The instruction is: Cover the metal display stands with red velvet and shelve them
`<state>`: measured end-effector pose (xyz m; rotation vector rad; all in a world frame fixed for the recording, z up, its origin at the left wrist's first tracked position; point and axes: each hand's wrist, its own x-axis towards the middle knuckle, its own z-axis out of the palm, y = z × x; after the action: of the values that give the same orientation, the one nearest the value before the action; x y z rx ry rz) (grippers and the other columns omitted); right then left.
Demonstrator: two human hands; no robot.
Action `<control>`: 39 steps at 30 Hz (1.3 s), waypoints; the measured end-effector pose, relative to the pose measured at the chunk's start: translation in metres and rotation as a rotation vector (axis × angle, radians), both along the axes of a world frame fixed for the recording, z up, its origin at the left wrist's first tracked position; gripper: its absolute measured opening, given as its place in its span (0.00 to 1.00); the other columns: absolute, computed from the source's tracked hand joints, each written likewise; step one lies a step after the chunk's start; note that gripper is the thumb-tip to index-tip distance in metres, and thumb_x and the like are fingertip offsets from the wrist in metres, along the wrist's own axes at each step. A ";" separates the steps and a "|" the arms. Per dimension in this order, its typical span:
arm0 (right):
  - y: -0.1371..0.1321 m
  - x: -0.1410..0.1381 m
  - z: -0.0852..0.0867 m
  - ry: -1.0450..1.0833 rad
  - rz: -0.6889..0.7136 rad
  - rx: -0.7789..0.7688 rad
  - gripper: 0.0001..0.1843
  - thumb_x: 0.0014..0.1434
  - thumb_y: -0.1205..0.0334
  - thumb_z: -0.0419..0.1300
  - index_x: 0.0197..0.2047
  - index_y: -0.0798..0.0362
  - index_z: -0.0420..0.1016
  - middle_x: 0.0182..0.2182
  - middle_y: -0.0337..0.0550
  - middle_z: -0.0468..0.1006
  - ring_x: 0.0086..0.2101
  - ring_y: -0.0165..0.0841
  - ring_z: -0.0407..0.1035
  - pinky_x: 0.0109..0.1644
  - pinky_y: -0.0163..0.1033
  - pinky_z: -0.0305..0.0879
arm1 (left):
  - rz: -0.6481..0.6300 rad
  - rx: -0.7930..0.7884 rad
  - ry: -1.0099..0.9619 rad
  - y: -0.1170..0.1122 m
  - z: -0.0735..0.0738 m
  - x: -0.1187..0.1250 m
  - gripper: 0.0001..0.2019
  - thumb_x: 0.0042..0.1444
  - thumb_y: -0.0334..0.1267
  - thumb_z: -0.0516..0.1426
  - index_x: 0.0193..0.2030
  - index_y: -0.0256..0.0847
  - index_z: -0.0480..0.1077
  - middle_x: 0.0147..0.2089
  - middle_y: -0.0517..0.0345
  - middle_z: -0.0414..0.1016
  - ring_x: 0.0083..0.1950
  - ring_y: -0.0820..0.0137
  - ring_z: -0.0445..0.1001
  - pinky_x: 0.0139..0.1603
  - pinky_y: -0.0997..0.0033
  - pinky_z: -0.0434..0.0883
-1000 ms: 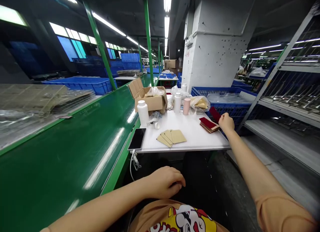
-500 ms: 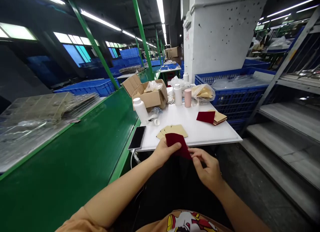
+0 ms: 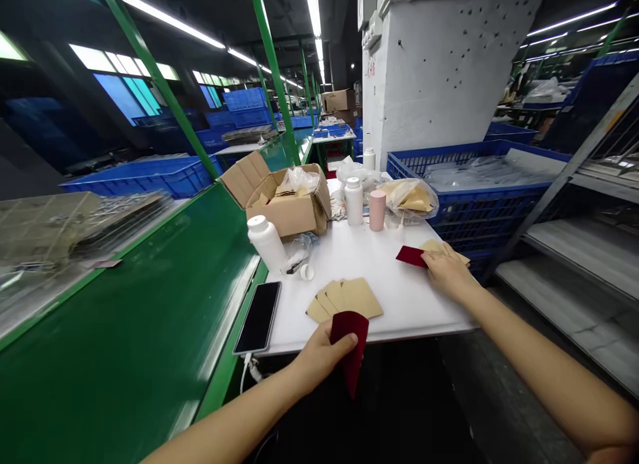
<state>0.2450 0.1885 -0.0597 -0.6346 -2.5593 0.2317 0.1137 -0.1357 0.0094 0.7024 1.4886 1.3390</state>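
Observation:
My left hand [image 3: 324, 357] grips a dark red velvety sheet [image 3: 350, 347], thumb on its face. The sheet is bent and hangs down at the near edge of the table. Just beyond it, several tan cards [image 3: 357, 296] lie fanned out on the white tabletop [image 3: 379, 264]. My right hand [image 3: 446, 267] reaches to the table's right side, fingers closed at the edge of another dark red sheet [image 3: 411, 255]. Partly under that hand is a stack of tan cards [image 3: 433, 245]; my fingertips are partly hidden.
A phone [image 3: 258, 317] with a cable lies at the left edge. Behind stand a tilted white bottle [image 3: 268, 243], an open cardboard box [image 3: 284, 211], another white bottle [image 3: 354, 203] and a pink container [image 3: 377, 211]. A green conveyor [image 3: 150, 284] runs left; a blue crate [image 3: 489, 204] stands right.
My right hand has left the sheet in my left hand and moved right to the other red sheet and tan stack. The held sheet now hangs more upright. The view has shifted.

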 end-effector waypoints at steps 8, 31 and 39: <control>0.056 0.027 0.014 0.158 -0.495 -0.335 0.21 0.53 0.57 0.58 0.50 0.53 0.69 0.38 0.49 0.77 0.37 0.42 0.72 0.42 0.41 0.66 | -0.109 0.096 0.062 0.019 -0.004 -0.019 0.18 0.48 0.50 0.65 0.29 0.36 0.68 0.23 0.62 0.68 0.24 0.76 0.66 0.25 0.76 0.61; -0.215 -0.014 0.095 0.515 0.336 -0.474 0.08 0.55 0.74 0.59 0.34 0.51 0.73 0.27 0.31 0.75 0.25 0.22 0.66 0.30 0.28 0.63 | 0.137 0.372 0.389 0.008 0.020 -0.020 0.11 0.47 0.40 0.66 0.27 0.35 0.72 0.23 0.61 0.68 0.24 0.77 0.62 0.25 0.77 0.58; -0.214 -0.026 0.105 0.623 0.330 -0.470 0.08 0.54 0.75 0.60 0.34 0.51 0.73 0.27 0.31 0.74 0.25 0.22 0.66 0.30 0.28 0.63 | 0.108 0.447 0.481 0.012 0.049 -0.029 0.08 0.48 0.35 0.65 0.28 0.36 0.71 0.25 0.61 0.71 0.25 0.78 0.64 0.25 0.78 0.61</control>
<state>0.2189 -0.0258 0.0457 -0.2288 -1.9837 0.9944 0.0849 -0.1240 0.0580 1.3183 1.6233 1.6907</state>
